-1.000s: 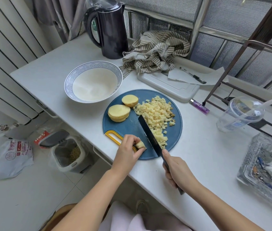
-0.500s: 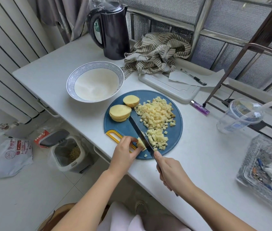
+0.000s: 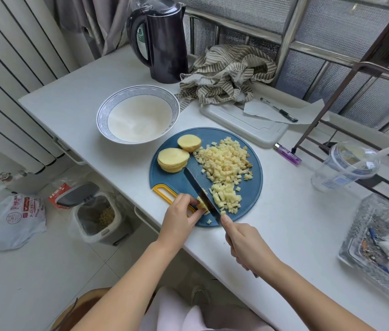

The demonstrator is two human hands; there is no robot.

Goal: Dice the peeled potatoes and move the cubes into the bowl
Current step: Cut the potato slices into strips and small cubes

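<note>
Now cutting at the board's near edge

Our left hand (image 3: pixel 180 217) pinches a small potato piece (image 3: pixel 201 204) at the near edge of the round blue cutting board (image 3: pixel 254 194). Our right hand (image 3: pixel 246 244) is curled tight round the knife (image 3: pixel 199 189), whose blade rests against that piece. Diced cubes (image 3: pixel 224 161) are heaped on the board's right half, and the potato slices (image 3: pixel 173 158) are stacked at its far left. The bowl (image 3: pixel 117 96) stands just beyond the board.

A single head-worn wide-angle view looks steeply down, close over the counter (image 3: pixel 74 108).
</note>
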